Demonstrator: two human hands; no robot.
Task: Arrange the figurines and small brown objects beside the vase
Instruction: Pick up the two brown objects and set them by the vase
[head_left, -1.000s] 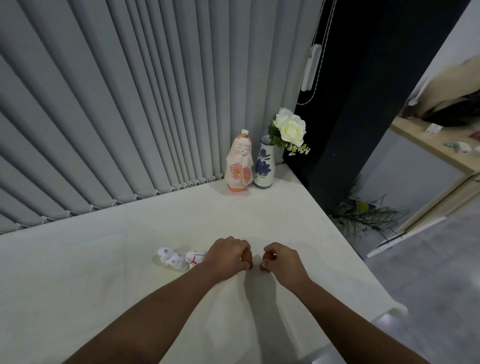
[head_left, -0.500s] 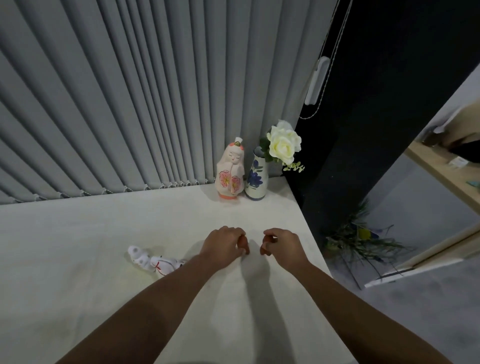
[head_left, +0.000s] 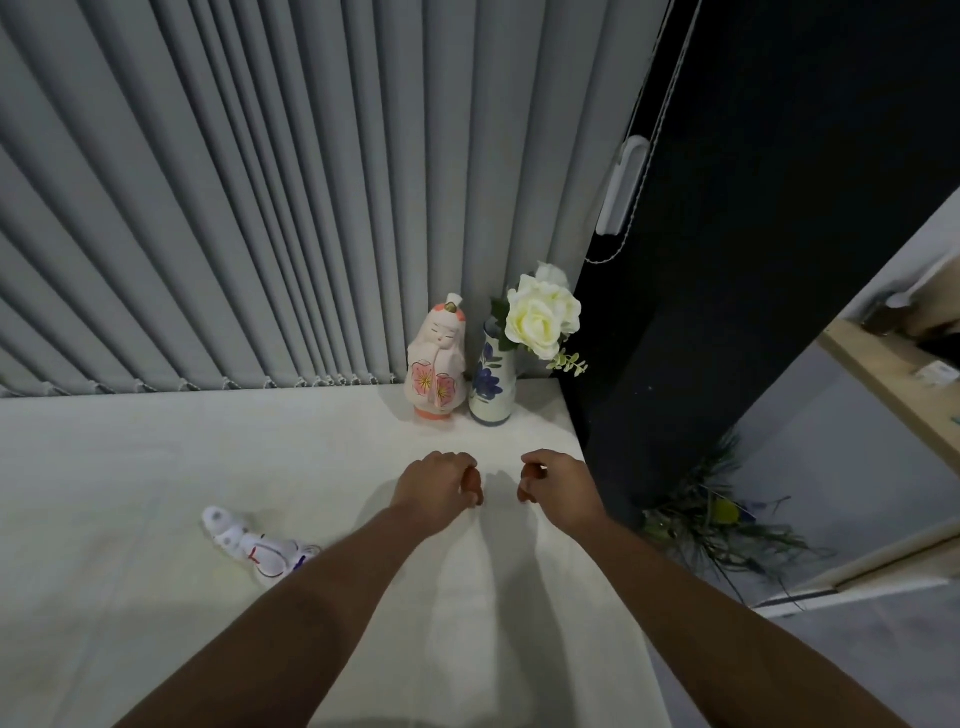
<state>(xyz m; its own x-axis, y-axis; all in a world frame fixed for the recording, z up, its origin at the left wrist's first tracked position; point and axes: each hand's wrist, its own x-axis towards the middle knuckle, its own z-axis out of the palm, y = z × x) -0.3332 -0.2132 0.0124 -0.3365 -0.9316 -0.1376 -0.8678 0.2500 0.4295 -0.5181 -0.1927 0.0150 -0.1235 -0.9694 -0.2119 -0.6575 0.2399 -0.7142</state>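
A blue-flowered white vase (head_left: 492, 392) with a white rose (head_left: 540, 317) stands at the table's far right corner. A pink-and-white doll figurine (head_left: 437, 364) stands upright just left of it, almost touching. My left hand (head_left: 439, 488) is curled around a small brown object (head_left: 471, 479) that peeks out by its fingers. My right hand (head_left: 558, 486) is curled too, with a small brown object (head_left: 531, 473) barely showing at its fingertips. Both hands hover in front of the vase. Two small white figurines (head_left: 254, 543) lie on their sides at the left, partly behind my left forearm.
The white table (head_left: 156, 467) ends at a right edge near my right hand, with a dark wall panel (head_left: 753, 260) beyond. Grey vertical blinds (head_left: 260, 208) hang along the far edge. A spiky plant (head_left: 717, 525) sits on the floor below right.
Both hands have moved forward toward the vase and doll while staying curled. The view has tilted, so the lying white figurines now appear farther behind my hands.
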